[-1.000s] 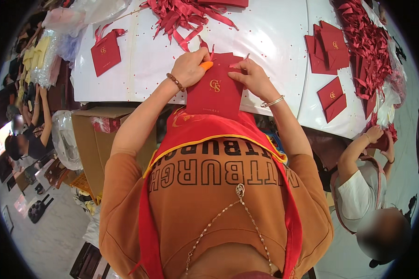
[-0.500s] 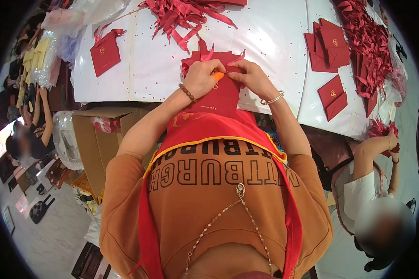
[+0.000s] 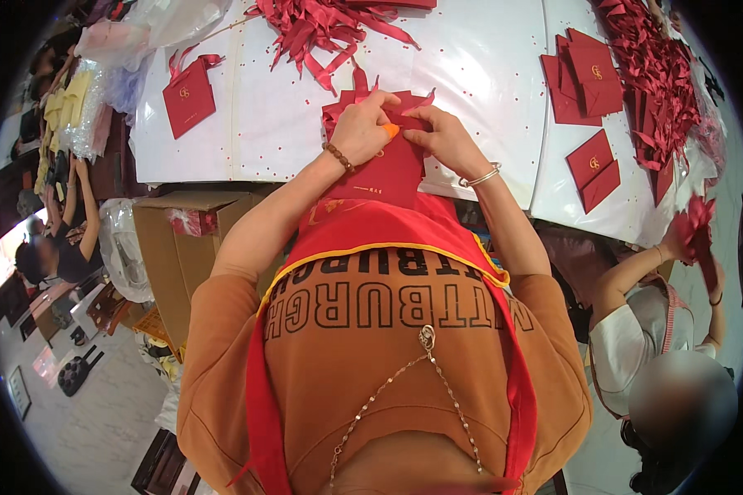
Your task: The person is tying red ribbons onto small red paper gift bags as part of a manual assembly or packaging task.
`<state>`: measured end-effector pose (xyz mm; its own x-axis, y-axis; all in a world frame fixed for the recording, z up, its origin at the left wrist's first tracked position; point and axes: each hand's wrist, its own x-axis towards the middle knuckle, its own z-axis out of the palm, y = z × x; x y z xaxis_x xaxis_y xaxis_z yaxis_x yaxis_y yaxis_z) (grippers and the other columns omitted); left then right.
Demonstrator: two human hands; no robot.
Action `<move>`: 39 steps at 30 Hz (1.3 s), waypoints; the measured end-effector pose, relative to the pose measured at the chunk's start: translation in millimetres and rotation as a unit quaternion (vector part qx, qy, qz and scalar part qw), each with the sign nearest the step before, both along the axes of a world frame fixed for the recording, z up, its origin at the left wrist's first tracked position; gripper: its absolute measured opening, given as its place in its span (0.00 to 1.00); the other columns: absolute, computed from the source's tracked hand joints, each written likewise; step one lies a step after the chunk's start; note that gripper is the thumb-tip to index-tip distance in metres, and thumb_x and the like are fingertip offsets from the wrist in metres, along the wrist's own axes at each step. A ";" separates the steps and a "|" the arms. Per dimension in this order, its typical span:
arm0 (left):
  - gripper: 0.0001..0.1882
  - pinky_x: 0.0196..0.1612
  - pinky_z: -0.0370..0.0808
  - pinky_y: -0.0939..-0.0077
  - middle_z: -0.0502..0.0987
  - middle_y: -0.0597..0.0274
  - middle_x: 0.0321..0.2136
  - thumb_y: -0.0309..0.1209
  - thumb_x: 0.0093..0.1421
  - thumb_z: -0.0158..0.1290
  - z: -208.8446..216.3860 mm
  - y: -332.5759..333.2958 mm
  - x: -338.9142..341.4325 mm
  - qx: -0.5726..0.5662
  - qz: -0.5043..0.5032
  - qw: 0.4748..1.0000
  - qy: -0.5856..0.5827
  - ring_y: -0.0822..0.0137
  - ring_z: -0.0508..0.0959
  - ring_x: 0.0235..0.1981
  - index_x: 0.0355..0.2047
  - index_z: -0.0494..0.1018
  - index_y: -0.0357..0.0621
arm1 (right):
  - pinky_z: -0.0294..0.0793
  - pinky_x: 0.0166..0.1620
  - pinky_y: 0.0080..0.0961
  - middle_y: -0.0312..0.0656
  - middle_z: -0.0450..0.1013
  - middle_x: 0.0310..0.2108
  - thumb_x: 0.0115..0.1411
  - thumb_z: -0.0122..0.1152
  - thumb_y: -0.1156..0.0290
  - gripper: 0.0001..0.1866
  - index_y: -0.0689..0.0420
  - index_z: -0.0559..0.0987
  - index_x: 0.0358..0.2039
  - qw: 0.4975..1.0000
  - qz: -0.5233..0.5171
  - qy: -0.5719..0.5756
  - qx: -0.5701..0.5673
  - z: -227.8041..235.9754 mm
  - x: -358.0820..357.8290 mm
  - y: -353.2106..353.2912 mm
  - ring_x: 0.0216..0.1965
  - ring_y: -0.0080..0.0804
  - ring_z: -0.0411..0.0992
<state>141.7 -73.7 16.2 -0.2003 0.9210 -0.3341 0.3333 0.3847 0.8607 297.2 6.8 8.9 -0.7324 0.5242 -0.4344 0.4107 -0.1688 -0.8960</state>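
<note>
one pale floor (image 3: 124, 375) spreads around one white, glossy worktop (image 3: 487, 74). two other people show clearly: one co-worker (image 3: 631, 338) at right, gripping a red ribboned piece (image 3: 702, 231), and one person (image 3: 73, 235) at left, arms raised. one open cardboard box (image 3: 157, 247) stands by the worktop's near edge, at left. two masses of red ribbon lie on top, a far-middle heap (image 3: 309, 33) and a right-side heap (image 3: 656, 91). at least three overlapping bags (image 3: 594, 78) form one cluster at right; near it lies a folded red piece (image 3: 593, 165), and a left-side bag (image 3: 190, 99) lies well apart. one red bag (image 3: 388, 177) is at the near edge, in the middle, between two hands. the right hand (image 3: 413, 125) has thumb and finger clamped on its upper part; the left hand (image 3: 392, 115) rests against it, its pinch impossible to tell. one orange cover (image 3: 391, 130) sits on a left digit.
</note>
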 end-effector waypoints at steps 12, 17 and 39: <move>0.09 0.24 0.70 0.73 0.75 0.55 0.17 0.24 0.46 0.52 -8.5 -1.7 17.5 0.051 0.014 0.992 0.110 0.63 0.75 0.20 0.30 0.71 0.37 | 0.72 0.22 0.18 0.39 0.72 0.23 0.53 0.57 0.74 0.10 0.64 0.74 0.36 0.997 0.016 -0.060 0.050 3.4 -0.3 0.3 0.20 0.22 0.70; 0.08 0.23 0.68 0.78 0.74 0.58 0.17 0.22 0.48 0.51 -8.5 -6.8 22.1 0.069 0.022 0.990 0.118 0.70 0.74 0.18 0.31 0.70 0.37 | 0.72 0.22 0.18 0.39 0.72 0.22 0.53 0.57 0.74 0.11 0.65 0.73 0.36 0.995 0.011 -0.066 0.072 7.7 1.4 -1.4 0.19 0.23 0.71; 0.08 0.22 0.66 0.77 0.73 0.61 0.15 0.20 0.47 0.51 -5.2 -6.1 12.9 0.041 0.072 0.997 0.011 0.71 0.72 0.18 0.30 0.70 0.37 | 0.71 0.26 0.18 0.42 0.74 0.27 0.54 0.56 0.76 0.17 0.64 0.72 0.44 0.973 -0.014 0.020 0.230 -7.7 2.5 -19.9 0.22 0.20 0.70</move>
<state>154.6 -79.9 11.0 -0.3389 0.9061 -0.2534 0.2988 0.3591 0.8842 299.7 -13.0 1.3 -0.7271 0.6759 -0.1209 0.3744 0.2426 -0.8950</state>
